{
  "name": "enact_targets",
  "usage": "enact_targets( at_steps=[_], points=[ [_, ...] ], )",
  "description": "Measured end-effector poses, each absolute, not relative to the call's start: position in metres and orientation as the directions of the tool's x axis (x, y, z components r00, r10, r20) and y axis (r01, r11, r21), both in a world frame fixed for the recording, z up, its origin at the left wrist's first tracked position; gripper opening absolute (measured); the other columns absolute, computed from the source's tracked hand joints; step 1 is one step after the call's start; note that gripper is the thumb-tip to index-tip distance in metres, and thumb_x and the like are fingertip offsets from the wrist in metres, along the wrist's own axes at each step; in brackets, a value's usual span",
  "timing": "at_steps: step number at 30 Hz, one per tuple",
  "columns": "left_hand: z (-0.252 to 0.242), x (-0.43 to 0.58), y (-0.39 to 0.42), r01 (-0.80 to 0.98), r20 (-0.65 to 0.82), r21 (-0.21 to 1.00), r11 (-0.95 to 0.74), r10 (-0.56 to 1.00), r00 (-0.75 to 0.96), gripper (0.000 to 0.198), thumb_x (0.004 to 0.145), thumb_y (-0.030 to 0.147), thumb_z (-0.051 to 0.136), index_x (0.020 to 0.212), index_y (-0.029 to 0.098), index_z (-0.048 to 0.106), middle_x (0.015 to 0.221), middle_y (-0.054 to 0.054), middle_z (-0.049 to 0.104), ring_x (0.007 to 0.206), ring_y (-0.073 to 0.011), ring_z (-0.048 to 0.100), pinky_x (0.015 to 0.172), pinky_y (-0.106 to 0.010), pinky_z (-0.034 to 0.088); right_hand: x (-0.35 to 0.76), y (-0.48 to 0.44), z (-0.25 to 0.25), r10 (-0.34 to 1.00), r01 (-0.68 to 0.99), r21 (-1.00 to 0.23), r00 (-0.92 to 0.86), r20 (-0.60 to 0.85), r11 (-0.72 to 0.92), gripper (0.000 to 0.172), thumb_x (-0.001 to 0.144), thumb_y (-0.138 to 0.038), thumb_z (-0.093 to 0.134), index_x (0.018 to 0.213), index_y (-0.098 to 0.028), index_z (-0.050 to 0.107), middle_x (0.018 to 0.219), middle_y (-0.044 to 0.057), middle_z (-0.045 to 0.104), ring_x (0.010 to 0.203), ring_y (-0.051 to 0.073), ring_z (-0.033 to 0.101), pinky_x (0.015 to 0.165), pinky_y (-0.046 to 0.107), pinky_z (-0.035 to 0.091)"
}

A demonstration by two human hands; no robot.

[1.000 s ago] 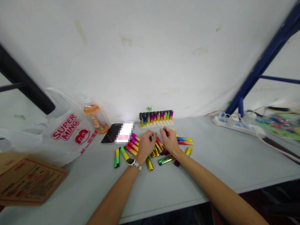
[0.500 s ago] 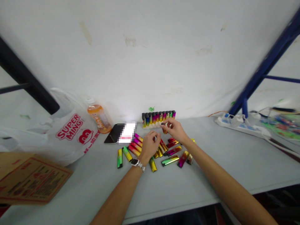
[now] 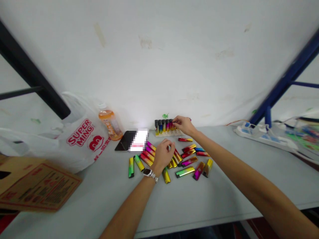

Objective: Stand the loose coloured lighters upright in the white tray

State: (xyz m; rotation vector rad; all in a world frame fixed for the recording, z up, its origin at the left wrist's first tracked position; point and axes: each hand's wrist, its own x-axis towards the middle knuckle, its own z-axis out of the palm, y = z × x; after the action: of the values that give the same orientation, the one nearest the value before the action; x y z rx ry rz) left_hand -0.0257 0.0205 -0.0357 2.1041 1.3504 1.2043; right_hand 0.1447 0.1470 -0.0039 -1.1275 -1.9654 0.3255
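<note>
Several shiny coloured lighters (image 3: 184, 171) lie scattered on the grey table (image 3: 224, 196). At the wall a white rack (image 3: 167, 133) holds a row of upright lighters (image 3: 163, 125). My right hand (image 3: 183, 125) reaches over the rack's right end, fingers pinched on a lighter standing among the row. My left hand (image 3: 163, 154), with a watch (image 3: 149, 173) on the wrist, rests curled over the loose lighters, fingers closed on a lighter in the pile.
A dark phone (image 3: 131, 140) lies left of the rack, an orange drink bottle (image 3: 110, 121) beside it. A white plastic bag (image 3: 72, 139) and a cardboard box (image 3: 35, 186) sit at the left. A white power strip (image 3: 259, 136) lies at the right, below a blue frame (image 3: 286, 79).
My right hand lifted a lighter from the pile and carried it away from me to the rack. My left hand stayed over the pile.
</note>
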Motion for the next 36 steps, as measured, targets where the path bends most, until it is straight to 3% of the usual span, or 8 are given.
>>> enact_targets(
  at_steps=[6,11,16,21,23,27,31,36],
  points=[
    [-0.037,-0.026,0.022,0.562,0.465,0.675,-0.478,0.867,0.179,0.033,0.093,0.03,0.046,0.062,0.018,0.047,0.069,0.002,0.047,0.062,-0.0111,0.046,0.064,-0.026,0.036,0.141,0.152,-0.002,0.817,0.628,-0.537,-0.324,0.478,0.563,0.013,0.079,-0.016,0.063,0.09,-0.015,0.07,0.075,0.002,0.068,0.068,0.013,0.059,0.07,0.026,0.046],
    [-0.036,-0.025,0.021,0.55,0.462,0.686,-0.475,0.869,0.175,0.033,0.092,0.03,0.046,0.061,0.018,0.048,0.069,0.001,0.049,0.062,-0.0115,0.046,0.063,-0.027,0.036,0.138,0.15,-0.003,0.78,0.678,-0.436,-0.344,0.523,0.592,0.017,0.082,-0.014,0.061,0.093,-0.014,0.073,0.095,0.006,0.062,0.075,0.013,0.058,0.081,0.028,0.048],
    [-0.034,-0.025,0.02,0.554,0.459,0.684,-0.474,0.87,0.178,0.033,0.093,0.029,0.045,0.062,0.018,0.048,0.069,0.001,0.05,0.062,-0.0117,0.047,0.062,-0.026,0.036,0.138,0.14,-0.01,0.795,0.767,-0.335,-0.35,0.495,0.547,0.032,0.089,-0.023,0.055,0.117,-0.018,0.07,0.102,0.008,0.051,0.086,0.016,0.057,0.087,0.03,0.046],
    [-0.034,-0.026,0.02,0.552,0.458,0.684,-0.476,0.87,0.183,0.033,0.093,0.03,0.045,0.062,0.019,0.047,0.068,0.001,0.049,0.063,-0.012,0.047,0.062,-0.026,0.035,0.142,0.121,-0.007,0.809,0.79,-0.299,-0.378,0.451,0.535,0.046,0.091,-0.02,0.049,0.136,-0.02,0.054,0.11,0.009,0.05,0.093,0.018,0.057,0.089,0.029,0.045],
    [-0.034,-0.026,0.02,0.55,0.454,0.689,-0.473,0.872,0.181,0.033,0.093,0.03,0.044,0.062,0.019,0.046,0.069,0.001,0.049,0.063,-0.012,0.047,0.062,-0.026,0.036,0.148,0.112,-0.003,0.81,0.796,-0.281,-0.39,0.437,0.535,0.042,0.089,-0.019,0.049,0.131,-0.018,0.057,0.111,0.009,0.051,0.094,0.018,0.057,0.088,0.029,0.045],
    [-0.036,-0.026,0.021,0.559,0.473,0.669,-0.49,0.861,0.188,0.033,0.093,0.031,0.045,0.063,0.019,0.047,0.069,0.001,0.049,0.063,-0.0122,0.047,0.064,-0.026,0.037,0.167,0.096,0.0,0.854,0.849,-0.199,-0.42,0.307,0.489,0.021,0.083,-0.019,0.056,0.099,-0.016,0.067,0.101,0.009,0.059,0.09,0.02,0.059,0.082,0.028,0.045],
    [-0.037,-0.025,0.022,0.569,0.476,0.657,-0.495,0.857,0.196,0.033,0.093,0.032,0.045,0.062,0.019,0.047,0.068,0.001,0.048,0.063,-0.0123,0.047,0.065,-0.026,0.037,0.185,0.088,-0.005,0.894,0.891,-0.111,-0.423,0.15,0.44,0.022,0.075,-0.025,0.065,0.096,-0.019,0.07,0.102,0.01,0.064,0.091,0.023,0.061,0.078,0.029,0.045],
    [-0.038,-0.024,0.023,0.573,0.475,0.654,-0.494,0.857,0.198,0.034,0.093,0.033,0.044,0.062,0.019,0.046,0.068,0.001,0.048,0.062,-0.0122,0.047,0.064,-0.026,0.037,0.186,0.089,-0.009,0.909,0.902,-0.118,-0.407,0.089,0.416,0.021,0.072,-0.029,0.068,0.09,-0.02,0.074,0.099,0.01,0.07,0.088,0.026,0.064,0.073,0.029,0.045]
  ],
)
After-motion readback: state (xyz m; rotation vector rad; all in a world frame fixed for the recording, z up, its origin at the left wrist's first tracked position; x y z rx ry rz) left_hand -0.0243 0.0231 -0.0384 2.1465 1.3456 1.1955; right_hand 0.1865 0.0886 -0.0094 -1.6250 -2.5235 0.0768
